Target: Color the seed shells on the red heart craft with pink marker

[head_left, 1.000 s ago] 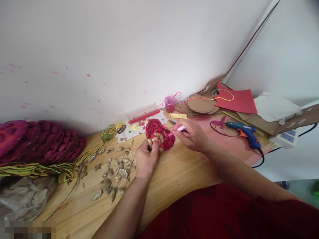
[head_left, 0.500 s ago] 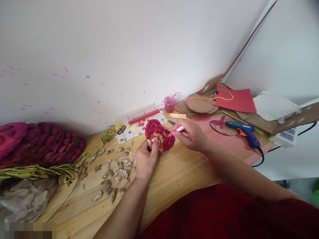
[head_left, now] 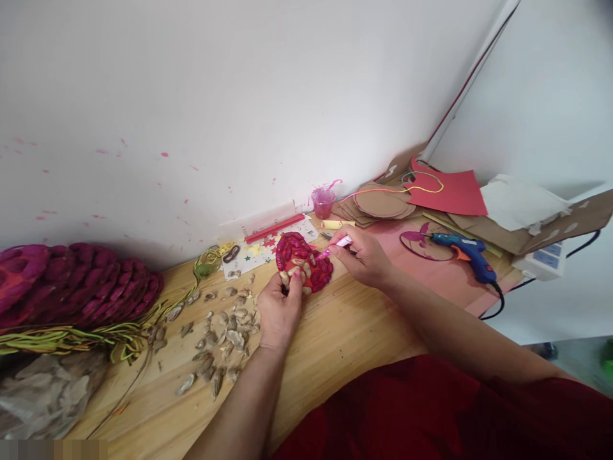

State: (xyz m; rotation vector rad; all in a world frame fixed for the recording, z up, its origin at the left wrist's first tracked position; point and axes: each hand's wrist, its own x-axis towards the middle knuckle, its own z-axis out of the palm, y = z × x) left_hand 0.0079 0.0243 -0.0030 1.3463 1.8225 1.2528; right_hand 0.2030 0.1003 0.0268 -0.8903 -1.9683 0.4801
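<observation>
Gripped at its left lower edge by my left hand [head_left: 280,306] is a disc covered in peanut shells [head_left: 293,248], held tilted above the table. Most of its shells are painted magenta; a few near my thumb remain bare tan, over a red base. My right hand [head_left: 364,259] pinches a paintbrush [head_left: 343,241] with a pale handle, and its pink-wet tip touches the shells on the disc's right side. Loose peanut shells [head_left: 234,338] lie scattered left of my left hand. Behind the disc stands a clear cup of pink paint [head_left: 322,203].
Magenta-painted shell discs [head_left: 90,281] stand in a row at left above yellow-green cords [head_left: 71,338] and a plastic bag [head_left: 48,390]. At right are a blue glue gun [head_left: 472,252], cardboard discs [head_left: 385,201] and red paper [head_left: 453,191]. Star stickers [head_left: 261,249] lie behind.
The brush tip has moved slightly left, further onto the shells of the disc. The whole view has shifted a little; my left hand keeps its hold.
</observation>
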